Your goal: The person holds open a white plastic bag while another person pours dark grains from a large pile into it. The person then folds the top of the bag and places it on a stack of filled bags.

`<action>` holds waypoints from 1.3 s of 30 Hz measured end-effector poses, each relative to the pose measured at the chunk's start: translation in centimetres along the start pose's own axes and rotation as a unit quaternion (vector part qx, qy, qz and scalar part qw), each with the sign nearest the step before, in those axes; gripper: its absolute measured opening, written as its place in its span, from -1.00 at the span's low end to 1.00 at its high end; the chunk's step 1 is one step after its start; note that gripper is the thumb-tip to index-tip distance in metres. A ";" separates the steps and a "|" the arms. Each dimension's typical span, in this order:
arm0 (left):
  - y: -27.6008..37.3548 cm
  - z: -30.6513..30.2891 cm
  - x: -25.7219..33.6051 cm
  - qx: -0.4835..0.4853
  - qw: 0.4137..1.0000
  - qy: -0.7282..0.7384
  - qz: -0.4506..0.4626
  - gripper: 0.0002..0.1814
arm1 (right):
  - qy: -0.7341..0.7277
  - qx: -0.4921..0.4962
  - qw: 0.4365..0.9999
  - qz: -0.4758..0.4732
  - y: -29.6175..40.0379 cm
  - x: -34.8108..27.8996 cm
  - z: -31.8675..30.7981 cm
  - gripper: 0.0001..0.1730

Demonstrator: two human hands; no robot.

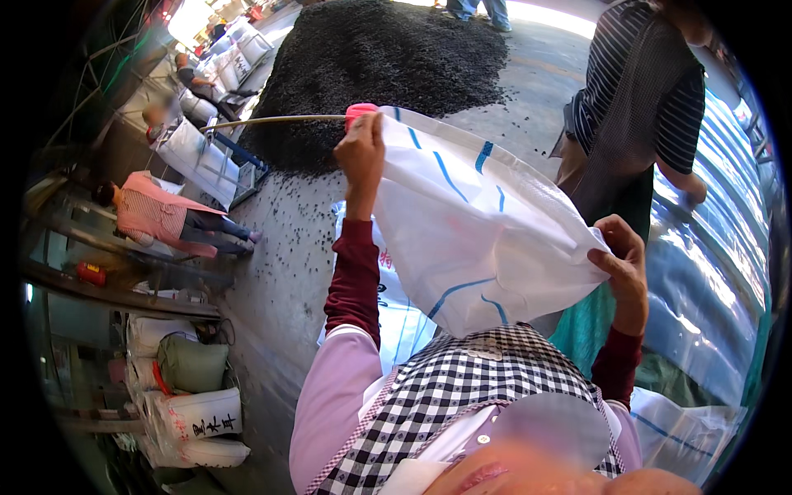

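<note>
My left hand (362,148) is closed on the rim of a white woven sack (445,235) with blue stripes. A pink plastic thing (361,113), with a thin pole (278,119) running left from it, lies right at this hand. My right hand (625,253) pinches the opposite end of the sack's rim between thumb and fingers. The sack is spread between both hands in front of a black-and-white checked apron. Another white sack with printing (402,328) lies behind and below it. Beyond the hands is a large heap of small dark pieces (383,55).
A person in a striped shirt (674,117) stands close at the right, beside shiny plastic sheeting (711,297). At the left, a person in a pink apron (154,213) is near a blue metal frame (250,173). Filled sacks (204,414) are stacked at the lower left.
</note>
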State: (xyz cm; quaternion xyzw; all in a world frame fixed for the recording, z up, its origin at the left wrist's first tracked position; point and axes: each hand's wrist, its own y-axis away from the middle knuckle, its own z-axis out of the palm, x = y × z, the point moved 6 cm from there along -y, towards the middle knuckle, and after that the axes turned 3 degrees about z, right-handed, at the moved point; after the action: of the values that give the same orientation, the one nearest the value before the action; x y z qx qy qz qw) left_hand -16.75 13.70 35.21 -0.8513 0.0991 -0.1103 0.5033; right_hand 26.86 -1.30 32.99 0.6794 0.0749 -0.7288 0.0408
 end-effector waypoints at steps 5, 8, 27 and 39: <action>3.2 -2.9 10.0 -0.036 0.997 -0.065 0.003 -0.30 | -0.174 0.117 0.978 0.012 -2.3 3.5 -0.3 -0.78; 11.7 -4.9 18.8 -0.231 0.898 0.375 0.002 -0.11 | -0.199 0.148 0.968 0.035 -4.0 7.5 -2.5 -0.75; 21.4 -3.7 27.7 -0.399 0.825 0.371 0.147 -0.87 | -0.154 0.149 0.975 0.053 -8.3 17.7 -9.4 -0.51; 21.0 -2.6 28.4 -0.465 0.818 0.331 0.066 -0.76 | -0.267 0.324 0.908 0.005 -4.7 18.5 -14.4 -0.56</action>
State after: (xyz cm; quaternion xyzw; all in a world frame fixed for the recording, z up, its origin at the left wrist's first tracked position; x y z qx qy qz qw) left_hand 8.50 -6.33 20.46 -0.8879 0.3550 -0.2923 -0.0096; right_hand 38.89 6.48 13.84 0.4356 -0.1826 -0.8668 -0.1596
